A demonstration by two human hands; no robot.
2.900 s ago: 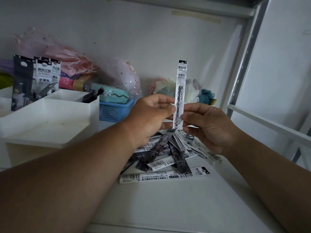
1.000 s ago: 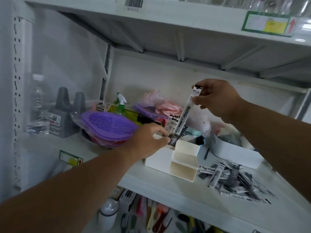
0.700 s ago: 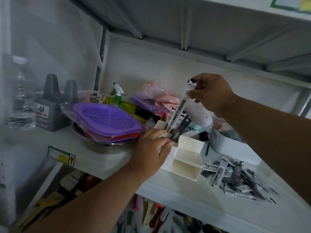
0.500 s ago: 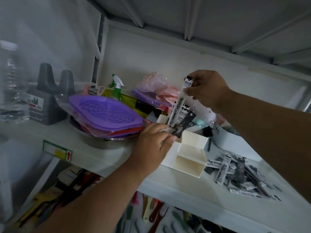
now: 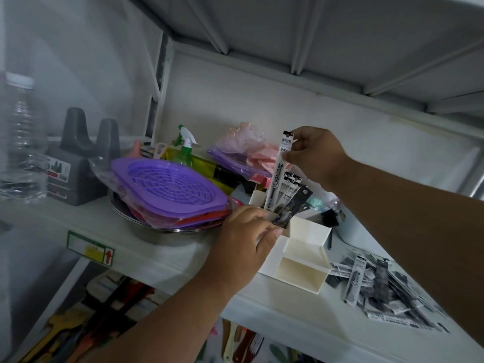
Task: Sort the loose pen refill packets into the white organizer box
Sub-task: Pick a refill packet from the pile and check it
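Observation:
A white stepped organizer box stands on the white shelf. My right hand pinches the top of a long clear refill packet, whose lower end dips into the box's tall back compartment among several packets standing there. My left hand rests against the box's left wall, fingers curled on its rim near a dark packet. A pile of loose refill packets lies on the shelf to the right of the box.
A purple slotted tray in plastic wrap sits on metal bowls left of the box. Behind are a spray bottle, pink bags, a grey holder and a clear bottle. A white bin stands at back right. Tools hang below the shelf edge.
My hands carried the clear packet from above the pile over to the organizer box. The right hand has lowered it into the back compartment, and the left hand moved onto the box's left rim.

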